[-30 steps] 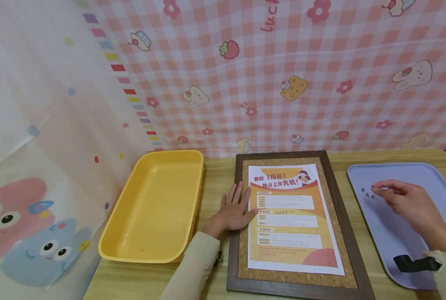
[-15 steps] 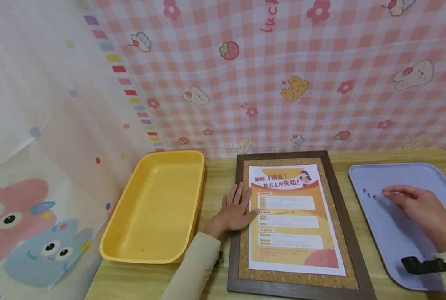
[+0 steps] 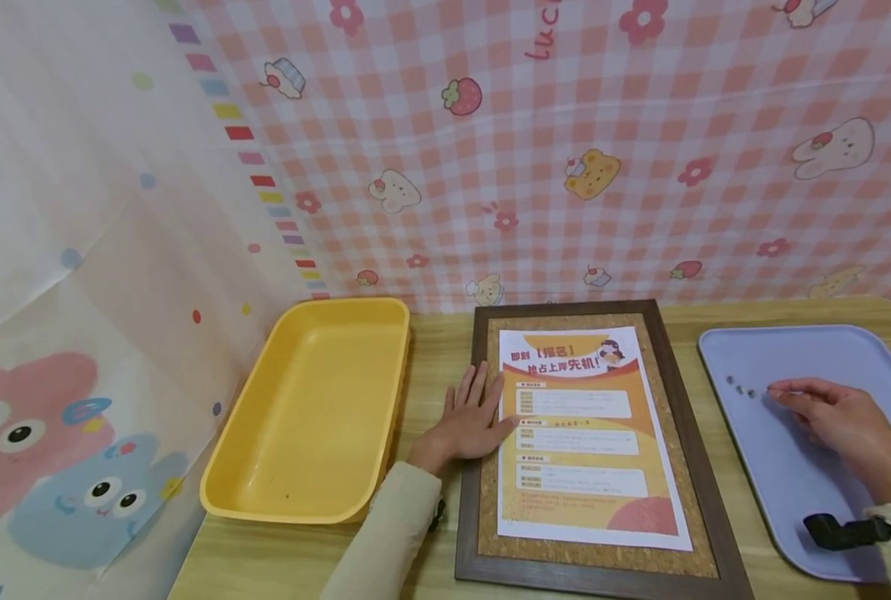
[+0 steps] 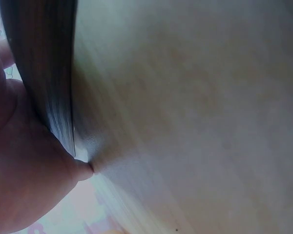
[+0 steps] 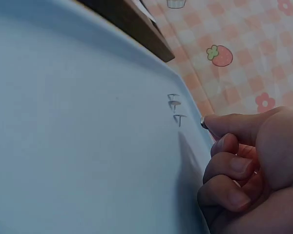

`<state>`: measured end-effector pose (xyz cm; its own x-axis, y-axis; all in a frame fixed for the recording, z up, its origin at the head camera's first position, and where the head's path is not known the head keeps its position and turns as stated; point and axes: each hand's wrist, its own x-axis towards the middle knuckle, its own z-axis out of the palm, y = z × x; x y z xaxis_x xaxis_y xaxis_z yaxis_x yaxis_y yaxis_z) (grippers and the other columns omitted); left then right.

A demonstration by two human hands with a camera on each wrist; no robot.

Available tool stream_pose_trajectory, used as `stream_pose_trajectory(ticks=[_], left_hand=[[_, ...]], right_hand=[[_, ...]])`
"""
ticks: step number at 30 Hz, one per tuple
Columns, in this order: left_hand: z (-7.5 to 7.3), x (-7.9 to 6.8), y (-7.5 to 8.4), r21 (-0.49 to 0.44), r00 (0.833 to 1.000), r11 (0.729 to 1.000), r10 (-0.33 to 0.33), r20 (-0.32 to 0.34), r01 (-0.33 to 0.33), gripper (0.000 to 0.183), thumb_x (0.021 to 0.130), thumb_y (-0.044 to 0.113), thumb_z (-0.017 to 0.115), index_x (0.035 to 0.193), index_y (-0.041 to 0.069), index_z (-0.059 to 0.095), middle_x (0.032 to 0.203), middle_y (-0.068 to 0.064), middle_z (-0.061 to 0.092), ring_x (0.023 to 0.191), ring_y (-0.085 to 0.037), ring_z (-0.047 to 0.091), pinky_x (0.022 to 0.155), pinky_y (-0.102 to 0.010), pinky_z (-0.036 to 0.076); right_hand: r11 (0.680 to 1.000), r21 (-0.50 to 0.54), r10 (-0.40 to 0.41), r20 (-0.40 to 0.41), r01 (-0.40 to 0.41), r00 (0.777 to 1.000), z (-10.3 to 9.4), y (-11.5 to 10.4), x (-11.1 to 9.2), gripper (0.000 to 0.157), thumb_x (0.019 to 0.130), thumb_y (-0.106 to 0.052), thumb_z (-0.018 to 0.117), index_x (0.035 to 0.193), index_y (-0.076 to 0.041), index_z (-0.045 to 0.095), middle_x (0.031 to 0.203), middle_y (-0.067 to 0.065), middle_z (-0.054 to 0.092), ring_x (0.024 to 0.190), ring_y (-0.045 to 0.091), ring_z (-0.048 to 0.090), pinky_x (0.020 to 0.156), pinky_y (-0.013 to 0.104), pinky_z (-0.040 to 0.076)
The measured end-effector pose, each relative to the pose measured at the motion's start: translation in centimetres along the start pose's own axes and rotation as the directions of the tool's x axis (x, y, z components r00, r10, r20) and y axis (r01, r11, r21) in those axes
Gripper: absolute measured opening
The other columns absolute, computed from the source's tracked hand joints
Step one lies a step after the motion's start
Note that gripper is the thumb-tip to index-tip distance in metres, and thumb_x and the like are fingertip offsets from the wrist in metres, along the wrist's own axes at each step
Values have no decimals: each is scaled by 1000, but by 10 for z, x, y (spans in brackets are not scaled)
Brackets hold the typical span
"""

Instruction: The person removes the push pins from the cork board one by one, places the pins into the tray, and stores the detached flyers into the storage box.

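My left hand (image 3: 468, 425) rests with spread fingers on the left side of the dark wooden frame (image 3: 478, 500), its thumb tip at the edge of the printed poster (image 3: 576, 508). The poster lies on the cork board (image 3: 591, 560) inside that frame. Over the lilac tray (image 3: 790, 500) on the right, my right hand (image 3: 838, 421) pinches a small metal thumbtack (image 5: 203, 123) between thumb and forefinger; its other fingers are curled in. Three more thumbtacks (image 5: 179, 118) lie on the tray, points up in the right wrist view, just left of the fingertips in the head view.
A yellow tray (image 3: 302, 408) stands left of the left forearm. All lies on a wood-grain table (image 3: 433, 350), with a pink checked cloth (image 3: 520, 150) hanging behind it. A black strap mount (image 3: 846, 531) on the right wrist sits above the lilac tray.
My right hand has shifted slightly right, away from the thumbtacks on the tray, with one thumbtack between its fingertips. My left hand stays in place on the frame.
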<state>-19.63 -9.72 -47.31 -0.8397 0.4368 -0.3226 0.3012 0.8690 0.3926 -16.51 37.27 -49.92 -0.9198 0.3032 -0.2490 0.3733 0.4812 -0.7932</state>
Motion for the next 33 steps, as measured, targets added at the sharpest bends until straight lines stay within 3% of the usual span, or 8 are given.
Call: stream_pose_trajectory(ticks=[10,19,25,30,33], left_hand=[[1,1,-1,-11,1000,1000,2,-9,-2,75,103,57,30,161,21,-1,165,-3,-20,151,-22,-20,120,-56,-5],[1,1,0,-10,1000,1000,-4,-9,4,75,103,58,30,161,22,-1,165,-3,-21,151,-22,-21,120,-56,-5],[0,1,0,-3,1000,1000,-10,-5,10,75,103,58,29,161,22,-2,165,-3,-20,151,-22,-21,120,-56,-5],[0,0,0,-6,1000,1000,-6,1,6,75,103,58,29,161,22,-2,165,-3,-21,151,-22,-21,120,-56,-6],[0,1,0,-3,1000,1000,-6,-1,6,75,103,58,29,161,22,-2,165,-3,-21,151,-22,-21,120,-56,-5]], right_hand=[[1000,5,-11,-3,11,1000,3,2,2,14,100,-37,58,96,-28,68,74,-29,57,65,6,48,54,29,41],[999,-34,8,-5,-8,1000,5,6,5,31,99,-39,58,109,-12,69,74,-33,55,68,4,50,57,28,43],[999,-50,-18,4,19,1000,4,4,4,28,99,-37,58,107,-13,71,75,-34,54,68,2,50,57,25,44],[996,-82,-25,0,25,1000,5,4,4,43,100,-37,56,119,1,66,76,-38,50,72,-5,49,59,21,47],[994,-105,-26,-6,25,1000,6,6,6,48,100,-38,55,123,3,64,77,-39,49,73,-7,49,59,21,47]])
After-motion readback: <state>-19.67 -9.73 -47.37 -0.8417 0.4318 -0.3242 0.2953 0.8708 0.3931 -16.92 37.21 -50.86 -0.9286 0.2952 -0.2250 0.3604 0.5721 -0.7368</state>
